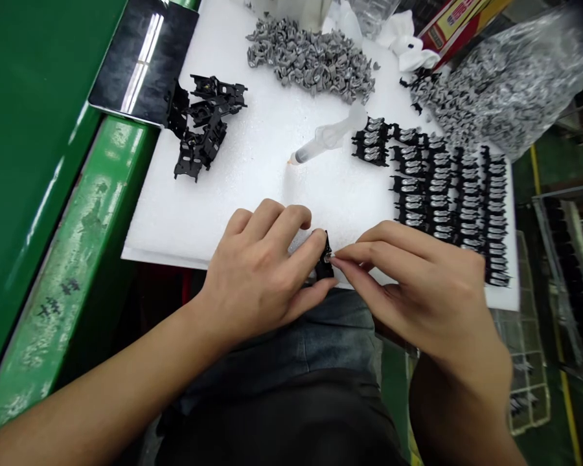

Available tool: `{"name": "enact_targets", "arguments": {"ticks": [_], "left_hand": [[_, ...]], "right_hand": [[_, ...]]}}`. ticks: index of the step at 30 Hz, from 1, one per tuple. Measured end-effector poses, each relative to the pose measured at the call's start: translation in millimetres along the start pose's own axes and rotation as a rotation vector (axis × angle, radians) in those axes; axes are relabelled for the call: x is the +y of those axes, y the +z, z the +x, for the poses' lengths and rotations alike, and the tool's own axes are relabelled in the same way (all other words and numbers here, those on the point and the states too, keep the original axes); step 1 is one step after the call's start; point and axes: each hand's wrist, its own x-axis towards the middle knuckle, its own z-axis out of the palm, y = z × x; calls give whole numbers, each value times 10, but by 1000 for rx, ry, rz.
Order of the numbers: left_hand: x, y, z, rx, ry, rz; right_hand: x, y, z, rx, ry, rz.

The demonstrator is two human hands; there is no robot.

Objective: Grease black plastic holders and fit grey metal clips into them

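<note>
Near the front edge of the white foam board (267,175), my left hand (267,265) grips a small black plastic part (325,268) between thumb and index finger. My right hand (412,278) is closed, its thumb and index fingertip pinched right against that part. A tiny shiny bit shows at the pinch; its kind is too small to make out. Beyond the hands lies a clear syringe (320,141) with an orange tip. To the right stand several rows of black parts with metallic pieces on them (440,188).
A pile of small grey pieces (315,61) lies at the back. Loose black parts (204,126) sit at left, beside a dark glossy phone-like slab (143,61) on the green machine edge (92,213). A clear plastic bag (519,77) with grey pieces is at back right.
</note>
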Motion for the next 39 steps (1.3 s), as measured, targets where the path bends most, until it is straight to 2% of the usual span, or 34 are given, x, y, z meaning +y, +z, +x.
{"name": "enact_targets", "arguments": {"ticks": [8, 12, 14, 17, 18, 21, 24, 29, 33, 37, 39], "left_hand": [[-10, -10, -25, -5, -1, -36], [-27, -17, -26, 3, 4, -54], [-36, -23, -15, -6, 16, -70], [-48, -17, 7, 3, 12, -58], [-52, -12, 13, 6, 0, -57], [-61, -9, 18, 40, 3, -80], [-60, -17, 3, 52, -1, -91], [-47, -6, 2, 49, -24, -86], [-55, -14, 25, 52, -3, -86], [-66, -33, 37, 50, 10, -80], [-62, -39, 37, 41, 2, -74]], "right_hand": [[7, -17, -30, -8, -18, 76], [103, -188, -5, -1, 23, 121], [328, -324, 70, 61, 75, 45], [917, -552, 277, 183, 164, -128], [1149, -625, 361, 184, 208, -167], [1756, -772, 607, 69, 319, -258], [2036, -748, 792, 15, 360, -223], [1953, -578, 944, -73, 345, -143], [1897, -494, 1064, -108, 410, -132], [1917, -502, 1187, -120, 492, -91], [1829, -556, 1165, -81, 501, -67]]}}
